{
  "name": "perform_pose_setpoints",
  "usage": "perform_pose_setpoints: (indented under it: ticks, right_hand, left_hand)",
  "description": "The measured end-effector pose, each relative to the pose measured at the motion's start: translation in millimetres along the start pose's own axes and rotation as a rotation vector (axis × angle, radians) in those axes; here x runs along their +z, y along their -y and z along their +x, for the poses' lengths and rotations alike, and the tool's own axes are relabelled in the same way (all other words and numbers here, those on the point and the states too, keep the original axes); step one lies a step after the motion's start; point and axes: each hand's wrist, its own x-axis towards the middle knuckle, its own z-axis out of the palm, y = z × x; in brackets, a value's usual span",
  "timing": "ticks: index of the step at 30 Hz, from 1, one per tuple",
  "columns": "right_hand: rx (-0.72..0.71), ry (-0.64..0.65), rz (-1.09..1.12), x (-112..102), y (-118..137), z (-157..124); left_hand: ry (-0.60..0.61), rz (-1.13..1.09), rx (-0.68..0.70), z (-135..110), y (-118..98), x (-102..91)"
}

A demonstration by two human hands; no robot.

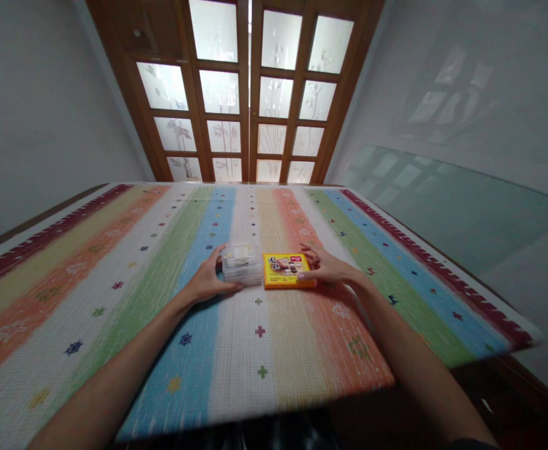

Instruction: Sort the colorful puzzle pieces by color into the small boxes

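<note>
Clear plastic boxes [241,265], which look stacked, stand near the middle of the table. My left hand [211,276] is wrapped round their left side, thumb at the near edge and fingers behind. Right beside them, a flat yellow box [283,270] with printed pictures and lettering lies on the cloth. My right hand [324,265] grips that box at its right end, with the thumb on the top face and the other fingers at the far right edge. A narrow gap separates the clear boxes from the yellow one. What the clear boxes contain is hard to make out.
A striped, patterned tablecloth [161,350] covers the table and hangs at the near edge. Beyond the far edge are wooden doors [250,125] with frosted panes. A pale wall [34,112] is on the left, and a glass sheet [452,206] runs along the right wall.
</note>
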Motion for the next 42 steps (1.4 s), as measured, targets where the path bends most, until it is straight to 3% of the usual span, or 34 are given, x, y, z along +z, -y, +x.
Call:
perform_pose_setpoints:
  ticks: [4, 13, 26, 33, 42]
  right_hand:
    - [-0.054, 0.101, 0.008, 2.4, -0.5, -3.5]
    - [-0.090, 0.050, 0.015, 7.5, 1.6, -2.9]
    - [-0.135, 0.062, 0.169, 50.1, 14.9, 12.3]
    - [-0.187, 0.054, 0.215, 71.7, 24.3, 16.3]
    - [-0.264, 0.070, 0.226, 80.3, 24.7, 18.8]
  left_hand:
    - [-0.018, 0.000, -0.010, -1.4, -2.5, -0.8]
    - [-0.068, -0.088, 0.004, -1.0, -11.8, -1.9]
    - [-0.044, -0.168, 0.088, 2.1, -25.9, 4.7]
    - [-0.028, -0.178, 0.061, 1.9, -27.7, 12.8]
    - [-0.004, -0.154, 0.058, 3.4, -25.9, 17.0]
